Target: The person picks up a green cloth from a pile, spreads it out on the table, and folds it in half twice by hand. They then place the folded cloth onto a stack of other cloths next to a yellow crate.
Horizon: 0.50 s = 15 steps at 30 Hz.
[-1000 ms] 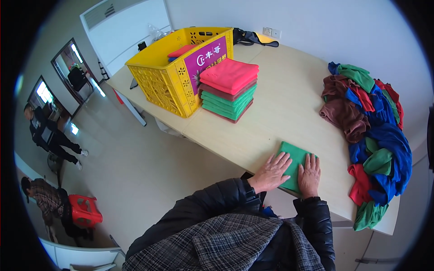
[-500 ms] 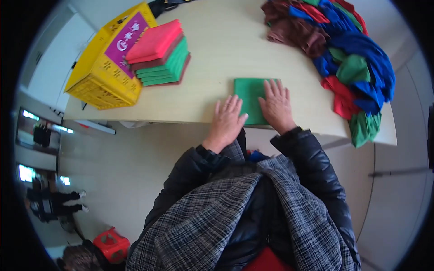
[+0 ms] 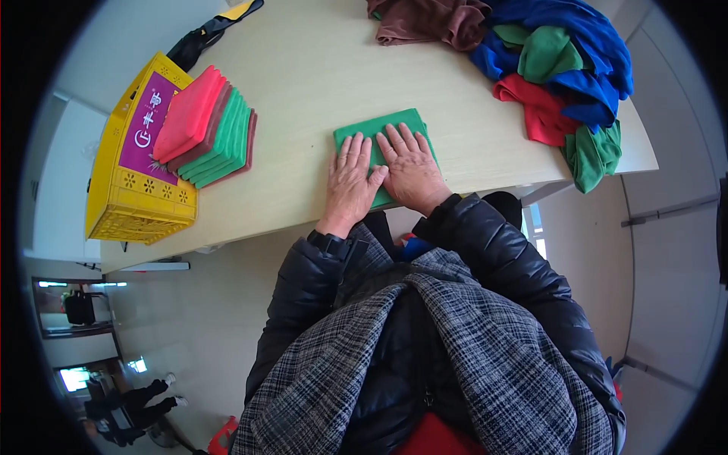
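A green cloth (image 3: 394, 121), folded into a flat rectangle, lies at the near edge of the table. My left hand (image 3: 350, 182) rests flat on its left part, fingers stretched out and pointing away from me. On its middle and right lies my right hand (image 3: 410, 168), also flat, with fingers a little apart. The two thumbs meet or nearly meet over the cloth. Both palms face down, and neither hand grips anything.
A stack of folded red, brown and green cloths (image 3: 212, 136) leans by a yellow plastic crate (image 3: 144, 201) at the left. Loose, crumpled cloths (image 3: 561, 61) pile up at the right, some hanging over the pale table's edge (image 3: 288, 205). Another person (image 3: 125, 409) is far off at lower left.
The view has turned, so the table and crate appear tilted. My left hand has come onto the green cloth, and my hands are closer together, thumbs meeting or nearly so.
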Each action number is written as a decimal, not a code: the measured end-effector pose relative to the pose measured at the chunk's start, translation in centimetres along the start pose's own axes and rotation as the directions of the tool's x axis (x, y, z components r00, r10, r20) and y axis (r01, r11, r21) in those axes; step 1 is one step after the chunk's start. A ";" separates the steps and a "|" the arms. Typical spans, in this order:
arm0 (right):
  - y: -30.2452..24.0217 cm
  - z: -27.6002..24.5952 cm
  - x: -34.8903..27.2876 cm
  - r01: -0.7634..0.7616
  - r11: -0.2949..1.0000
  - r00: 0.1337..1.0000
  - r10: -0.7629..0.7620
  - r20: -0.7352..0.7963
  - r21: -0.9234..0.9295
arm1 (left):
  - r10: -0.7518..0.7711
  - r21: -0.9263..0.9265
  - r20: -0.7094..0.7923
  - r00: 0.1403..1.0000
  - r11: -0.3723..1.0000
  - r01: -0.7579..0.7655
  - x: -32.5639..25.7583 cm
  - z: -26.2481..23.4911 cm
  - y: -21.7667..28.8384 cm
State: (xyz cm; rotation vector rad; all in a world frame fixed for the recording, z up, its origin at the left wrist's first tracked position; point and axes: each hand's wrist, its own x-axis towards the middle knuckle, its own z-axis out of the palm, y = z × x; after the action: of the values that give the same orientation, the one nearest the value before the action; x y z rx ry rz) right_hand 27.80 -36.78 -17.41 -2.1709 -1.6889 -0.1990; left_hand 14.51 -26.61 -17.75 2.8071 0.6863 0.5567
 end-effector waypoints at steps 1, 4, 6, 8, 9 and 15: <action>0.4 -0.3 -0.1 -0.017 1.000 1.000 0.017 -0.003 0.003 | 0.001 -0.010 -0.009 1.000 1.000 -0.001 -0.1 0.0 0.0; 1.5 -0.6 -0.4 -0.049 0.999 0.999 0.049 -0.005 0.013 | -0.003 -0.010 0.016 1.000 1.000 0.003 -0.1 -0.1 0.0; 2.2 -0.5 -0.6 -0.101 0.995 0.995 0.101 -0.017 0.003 | -0.010 -0.010 0.030 0.999 1.000 0.010 -0.1 -0.4 -0.1; 3.1 -0.5 -0.8 -0.127 0.992 0.992 0.127 -0.014 0.000 | -0.028 0.020 0.022 0.999 0.999 0.028 0.2 -0.6 -0.6; 3.5 -0.5 -1.0 -0.133 0.991 0.991 0.133 -0.021 0.001 | -0.042 0.035 0.023 0.999 0.999 0.041 -0.1 -0.5 -1.1; 5.3 -1.6 -1.7 -0.181 0.983 0.983 0.181 -0.003 -0.018 | -0.133 0.029 -0.018 0.991 0.991 0.133 -2.0 -0.3 -4.2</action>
State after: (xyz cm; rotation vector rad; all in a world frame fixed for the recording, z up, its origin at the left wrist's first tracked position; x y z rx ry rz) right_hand 32.57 -40.00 -17.62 -2.3217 -1.4830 -0.1671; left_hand 11.09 -23.92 -19.26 2.7611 0.8849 0.5494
